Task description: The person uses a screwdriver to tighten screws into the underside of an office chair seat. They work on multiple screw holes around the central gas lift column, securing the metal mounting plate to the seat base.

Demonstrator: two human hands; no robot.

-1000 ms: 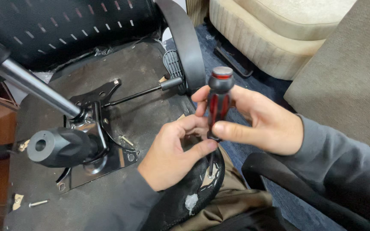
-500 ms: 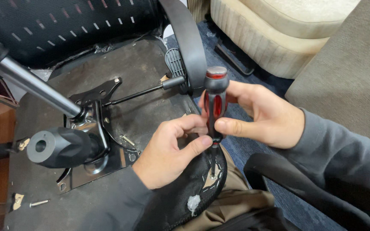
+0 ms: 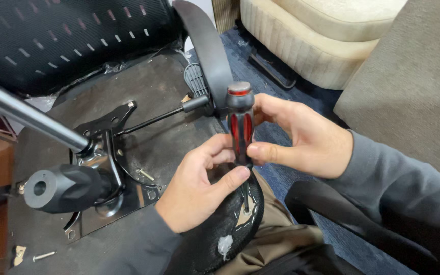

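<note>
Since the earlier frame, shifted slightly leftward with both hands: screwdriver (image 3: 241,125), upright at centre. Closed around its handle, right hand (image 3: 301,135) at 3 o'clock; pinching the shaft, left hand (image 3: 199,186) at 7 o'clock. Likely to slip off the hidden screw if tilted, jabbing the left fingers.

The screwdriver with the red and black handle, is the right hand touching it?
Touching. The head view shows the right hand with its thumb and fingers closed around the handle of the screwdriver, no gap between them.
</note>
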